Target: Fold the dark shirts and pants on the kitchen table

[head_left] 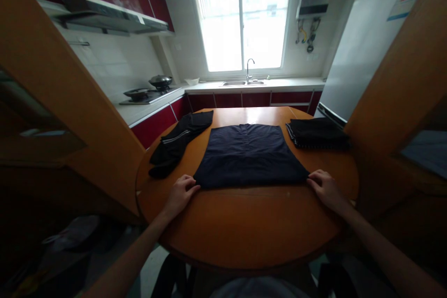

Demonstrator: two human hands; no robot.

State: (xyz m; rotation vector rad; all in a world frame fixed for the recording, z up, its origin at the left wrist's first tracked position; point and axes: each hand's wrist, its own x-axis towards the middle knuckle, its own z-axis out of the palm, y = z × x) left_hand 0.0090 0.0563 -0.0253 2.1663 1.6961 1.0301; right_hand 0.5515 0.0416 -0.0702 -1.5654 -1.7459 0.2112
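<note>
The left hand (179, 193) is closed in a light pinch, thumb against fingers, on the near left corner of the navy garment (251, 156); the right hand (324, 188) grips the near right corner the same way. Held this far apart, the two hands seem to draw the near edge taut, which would explain why it runs nearly straight while soft creases show nearer the far side. The cloth lies flat on the round wooden desk (251, 228), probably because the smooth top lets it spread and carries its weight, so the fingertips need only mind the corners.

Left of the navy garment, and apart from it, a black garment with pale stripes (179, 142) lies loosely at a slant, perhaps set there to leave the middle free. Right of the navy garment is a folded black stack (317, 132), its layers squared up, likely so that they keep their shape and stay out of the right hand's way. Beyond the navy garment, past the desk, are the sink (233, 83) and its tap (248, 70).
</note>
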